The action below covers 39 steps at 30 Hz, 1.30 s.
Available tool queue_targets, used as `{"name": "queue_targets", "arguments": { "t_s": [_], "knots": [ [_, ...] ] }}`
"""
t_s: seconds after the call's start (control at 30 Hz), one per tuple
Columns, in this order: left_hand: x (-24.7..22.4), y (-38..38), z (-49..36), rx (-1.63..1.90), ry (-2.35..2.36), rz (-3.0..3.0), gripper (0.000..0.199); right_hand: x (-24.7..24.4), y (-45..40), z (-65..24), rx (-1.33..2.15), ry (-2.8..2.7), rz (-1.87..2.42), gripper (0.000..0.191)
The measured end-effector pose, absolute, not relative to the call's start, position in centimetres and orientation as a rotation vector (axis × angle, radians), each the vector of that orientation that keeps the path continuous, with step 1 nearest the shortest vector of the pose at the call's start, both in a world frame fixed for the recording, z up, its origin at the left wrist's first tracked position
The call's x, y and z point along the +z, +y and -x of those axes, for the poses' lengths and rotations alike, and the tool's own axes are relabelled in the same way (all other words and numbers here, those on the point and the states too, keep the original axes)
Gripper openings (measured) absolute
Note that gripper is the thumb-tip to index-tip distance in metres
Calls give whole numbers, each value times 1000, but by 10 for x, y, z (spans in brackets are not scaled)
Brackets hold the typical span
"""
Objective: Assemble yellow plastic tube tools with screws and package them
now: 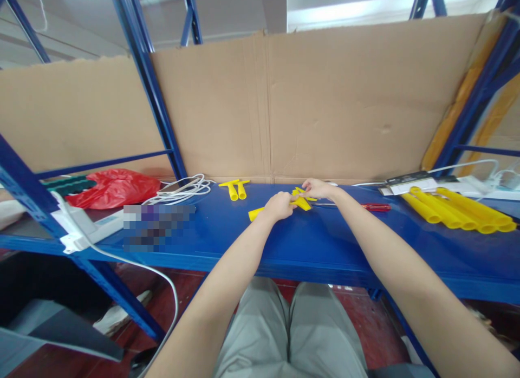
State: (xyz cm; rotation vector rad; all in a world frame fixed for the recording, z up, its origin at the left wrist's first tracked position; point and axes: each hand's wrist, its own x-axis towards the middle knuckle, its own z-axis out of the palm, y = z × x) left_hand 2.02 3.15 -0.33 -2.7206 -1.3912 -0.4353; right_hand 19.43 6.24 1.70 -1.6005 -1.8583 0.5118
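Observation:
My left hand [280, 206] is closed around a yellow plastic part [301, 203], whose tube end [255, 214] sticks out to the left of the wrist. Just right of it, my right hand [319, 189] has its fingers pinched together at the upper side of the same part; anything small between those fingertips is hidden. A screwdriver with a red handle [376, 207] lies on the blue shelf [227, 232], its shaft passing behind my right wrist towards the yellow part. Two yellow T-shaped pieces [233, 190] stand near the cardboard back, left of my hands.
Several yellow tubes [459, 210] lie at the right beside flat boxes [408, 183]. At the left are a red plastic bag [116, 188], a coiled white cable [182, 189] and a white power strip [106, 226]. A cardboard sheet [309, 107] closes off the back.

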Motion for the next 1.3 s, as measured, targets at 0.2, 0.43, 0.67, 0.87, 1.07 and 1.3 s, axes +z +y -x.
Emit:
{"name": "queue_targets", "arguments": {
  "t_s": [0.2, 0.43, 0.67, 0.87, 1.07, 1.3],
  "knots": [
    [-1, 28, -21, -443, -1414, 2673, 37, 24, 51, -197, 643, -1781, 1618, 7],
    [4, 23, -21, -428, -1286, 2696, 33, 23, 46, -197, 1131, -1680, 1491, 10],
    [5, 22, -20, -457, -1191, 2723, 34, 17, 53, -208, 1352, -1555, 1358, 15],
    [0, 25, -21, -424, -1143, 2749, 40, 14, 55, -214, 1414, -1536, 1322, 18],
    [0, 26, -20, -401, -1136, 2744, 40, 14, 54, -217, 1395, -1611, 1326, 20],
    [0, 25, -19, -387, -1118, 2741, 39, 15, 52, -216, 1358, -1635, 1364, 23]
  ]
}}
